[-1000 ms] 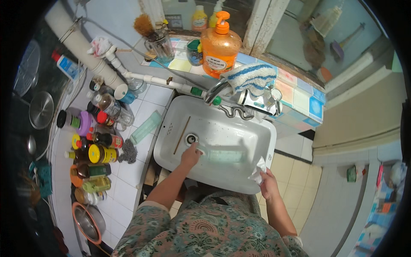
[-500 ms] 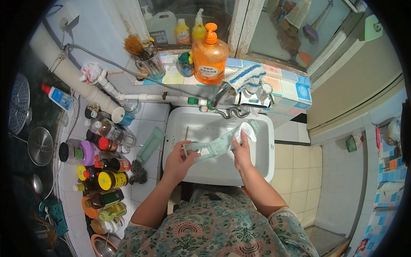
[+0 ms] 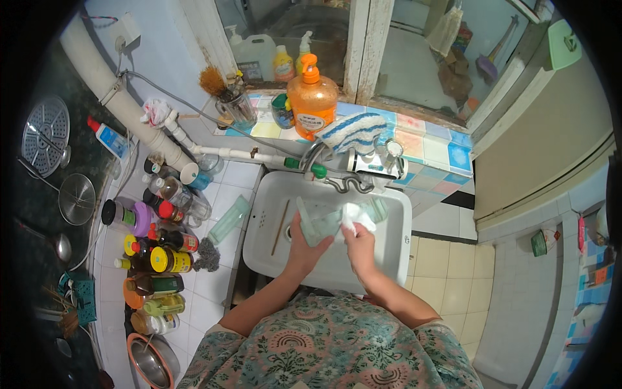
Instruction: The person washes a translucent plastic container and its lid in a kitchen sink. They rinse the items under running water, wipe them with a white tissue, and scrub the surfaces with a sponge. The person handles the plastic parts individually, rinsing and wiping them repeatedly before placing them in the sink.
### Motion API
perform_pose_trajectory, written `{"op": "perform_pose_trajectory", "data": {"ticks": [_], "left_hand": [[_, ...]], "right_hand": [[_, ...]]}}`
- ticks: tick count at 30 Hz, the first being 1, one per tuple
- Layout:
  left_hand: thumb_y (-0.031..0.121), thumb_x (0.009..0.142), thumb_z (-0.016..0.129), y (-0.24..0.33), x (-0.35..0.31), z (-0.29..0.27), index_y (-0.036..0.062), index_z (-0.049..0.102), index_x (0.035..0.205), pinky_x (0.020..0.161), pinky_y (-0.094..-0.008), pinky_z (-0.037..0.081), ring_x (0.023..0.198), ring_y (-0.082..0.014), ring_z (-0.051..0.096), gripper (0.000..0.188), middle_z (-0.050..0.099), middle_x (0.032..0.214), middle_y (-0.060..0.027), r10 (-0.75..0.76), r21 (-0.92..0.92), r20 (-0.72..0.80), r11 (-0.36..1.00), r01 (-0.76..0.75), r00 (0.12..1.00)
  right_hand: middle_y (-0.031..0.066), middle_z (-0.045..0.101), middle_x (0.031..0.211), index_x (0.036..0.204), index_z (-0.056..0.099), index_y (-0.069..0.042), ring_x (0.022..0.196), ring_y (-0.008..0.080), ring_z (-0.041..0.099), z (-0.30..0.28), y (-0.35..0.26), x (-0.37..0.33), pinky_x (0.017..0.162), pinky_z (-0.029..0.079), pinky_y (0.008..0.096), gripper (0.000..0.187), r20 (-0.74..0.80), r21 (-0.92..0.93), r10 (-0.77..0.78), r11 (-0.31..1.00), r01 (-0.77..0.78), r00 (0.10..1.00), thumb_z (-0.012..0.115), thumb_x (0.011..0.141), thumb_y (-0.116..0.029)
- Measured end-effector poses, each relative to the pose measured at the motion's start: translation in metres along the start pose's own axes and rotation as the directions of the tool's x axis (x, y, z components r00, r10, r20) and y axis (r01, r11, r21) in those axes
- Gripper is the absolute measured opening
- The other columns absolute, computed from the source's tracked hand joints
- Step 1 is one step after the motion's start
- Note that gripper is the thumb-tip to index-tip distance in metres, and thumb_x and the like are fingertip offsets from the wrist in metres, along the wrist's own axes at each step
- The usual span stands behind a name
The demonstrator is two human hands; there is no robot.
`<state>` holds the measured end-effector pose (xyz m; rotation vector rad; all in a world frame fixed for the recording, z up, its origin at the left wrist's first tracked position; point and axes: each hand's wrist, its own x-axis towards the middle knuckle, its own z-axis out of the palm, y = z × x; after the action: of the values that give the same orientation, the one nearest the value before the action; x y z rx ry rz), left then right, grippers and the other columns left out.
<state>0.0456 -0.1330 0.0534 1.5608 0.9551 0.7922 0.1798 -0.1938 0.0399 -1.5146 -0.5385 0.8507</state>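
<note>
– Green plastic piece (image 3: 325, 224) at the fingertips, over the sink (image 3: 395, 236)! Held how?
– Gripped in the left hand (image 3: 308, 249), between thumb and fingers.
– And just right of those?
– Pinching a white wipe (image 3: 358, 215) over the plastic with the right hand (image 3: 360, 245)!

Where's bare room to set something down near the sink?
Bare: counter tiles between scouring pad and metal bowl, right of the bottles; window ledge right of the striped towel. Crowded: along those bottles; middle of the sink, around left hand and right hand.

Container (image 3: 328, 222) over sink (image 3: 393, 246), bottles (image 3: 172, 239) left, towel (image 3: 353, 133) behind
</note>
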Motion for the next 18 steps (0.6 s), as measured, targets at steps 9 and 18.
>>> {"op": "perform_pose_trajectory", "data": {"ticks": [9, 18], "left_hand": [[0.001, 0.078, 0.056, 0.018, -0.008, 0.000, 0.0080, 0.035, 0.120, 0.085, -0.0310, 0.041, 0.097, -0.0153, 0.043, 0.047, 0.040, 0.108, -0.0064, -0.025, -0.257, -0.028, 0.966, 0.017, 0.999], [-0.004, 0.074, 0.050, 0.073, -0.024, -0.011, 0.0087, 0.035, 0.120, 0.081, -0.0283, 0.041, 0.096, -0.0153, 0.043, 0.050, 0.039, 0.109, -0.0074, 0.144, -0.066, 0.068, 0.988, -0.140, 0.987]], "right_hand": [[0.0099, 0.053, 0.117, 0.099, 0.065, -0.002, 0.105, 0.0149, 0.050, -0.095, -0.029, -0.025, 0.087, 0.040, 0.0282, 0.021, -0.088, 0.255, 0.067, 0.966, -0.042, 0.994, 0.057, 0.089, -0.019], [0.0112, 0.048, 0.122, 0.077, 0.066, -0.003, 0.118, 0.0305, 0.038, -0.103, -0.086, 0.003, 0.099, 0.031, 0.0388, 0.017, 0.160, -0.457, -0.502, 0.726, 0.514, 0.850, 0.063, 0.082, -0.019]]}}
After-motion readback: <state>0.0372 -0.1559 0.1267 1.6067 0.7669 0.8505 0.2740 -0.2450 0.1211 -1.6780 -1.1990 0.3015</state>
